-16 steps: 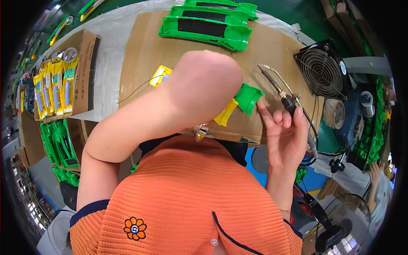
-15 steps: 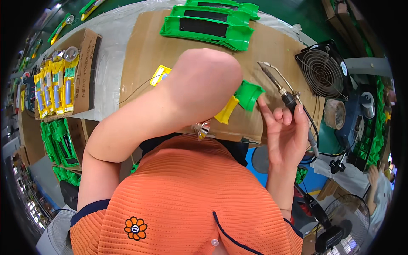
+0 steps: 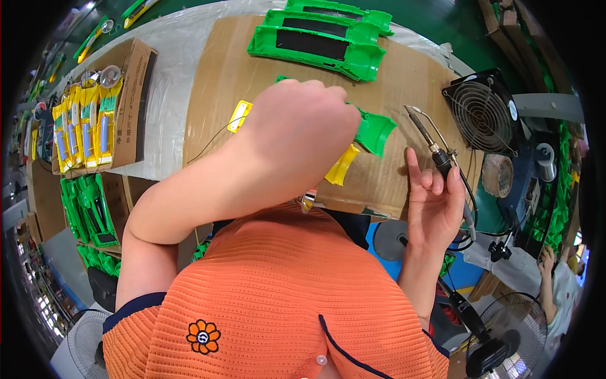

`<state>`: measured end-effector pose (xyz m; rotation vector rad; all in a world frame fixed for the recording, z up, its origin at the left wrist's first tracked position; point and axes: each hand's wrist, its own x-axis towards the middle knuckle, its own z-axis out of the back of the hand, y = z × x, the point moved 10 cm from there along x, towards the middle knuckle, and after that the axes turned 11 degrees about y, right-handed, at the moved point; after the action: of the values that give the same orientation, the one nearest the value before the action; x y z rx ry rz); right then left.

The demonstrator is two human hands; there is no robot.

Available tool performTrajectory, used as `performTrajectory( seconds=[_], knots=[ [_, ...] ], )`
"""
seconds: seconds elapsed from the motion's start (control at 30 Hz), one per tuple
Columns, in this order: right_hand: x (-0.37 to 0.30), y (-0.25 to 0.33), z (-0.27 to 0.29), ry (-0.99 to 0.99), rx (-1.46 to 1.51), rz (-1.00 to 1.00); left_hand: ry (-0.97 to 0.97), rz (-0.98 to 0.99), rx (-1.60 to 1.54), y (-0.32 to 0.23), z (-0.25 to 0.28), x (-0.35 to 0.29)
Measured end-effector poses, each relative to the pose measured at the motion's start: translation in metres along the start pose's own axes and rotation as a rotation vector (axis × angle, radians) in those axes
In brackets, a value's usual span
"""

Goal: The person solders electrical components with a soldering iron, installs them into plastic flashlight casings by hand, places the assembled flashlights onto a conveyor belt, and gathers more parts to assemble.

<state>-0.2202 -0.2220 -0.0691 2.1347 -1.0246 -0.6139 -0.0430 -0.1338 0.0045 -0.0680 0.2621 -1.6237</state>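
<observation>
My left hand (image 3: pixel 303 120) is curled, back up, over a green plastic housing (image 3: pixel 377 131). One end of the housing shows right of the knuckles and a small corner beyond them; the fingertips are hidden. My right hand (image 3: pixel 434 196) holds a soldering iron (image 3: pixel 444 160) between thumb and curled fingers, the index finger stretched out. A thin metal tube runs beside the iron, whose tip points away from me, clear of the housing. A yellow plastic piece (image 3: pixel 343 165) lies just nearer than the housing. Left of my left hand is a yellow plate (image 3: pixel 239 117) with a dark wire.
Cardboard (image 3: pixel 211 76) covers the table. Several green housings with black panels (image 3: pixel 311 45) lie at the far side. A black fan (image 3: pixel 481 112) and a tape roll (image 3: pixel 497 172) stand right. A carton (image 3: pixel 134 101) holds yellow units at left. A shiny lamp part (image 3: pixel 308 201) sits near my shirt.
My right hand has drawn the soldering iron right and nearer to me, away from the green housing. The left hand and housing have shifted slightly, and the housing's far corner now shows.
</observation>
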Motion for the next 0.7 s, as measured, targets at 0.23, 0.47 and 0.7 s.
performTrajectory(
  seconds=[0.23,0.47,0.7],
  knots=[
    [-0.003,0.002,0.017,-0.005,0.057,0.039,0.303,-0.391,-0.057,-0.053,-0.004,-0.056],
    [-0.002,0.001,0.016,-0.022,0.042,0.055,0.284,-0.43,0.055,-0.052,-0.031,-0.063],
    [-0.003,-0.001,0.015,-0.028,0.038,0.057,-0.021,-0.424,-0.411,-0.044,0.008,-0.056]
  ],
)
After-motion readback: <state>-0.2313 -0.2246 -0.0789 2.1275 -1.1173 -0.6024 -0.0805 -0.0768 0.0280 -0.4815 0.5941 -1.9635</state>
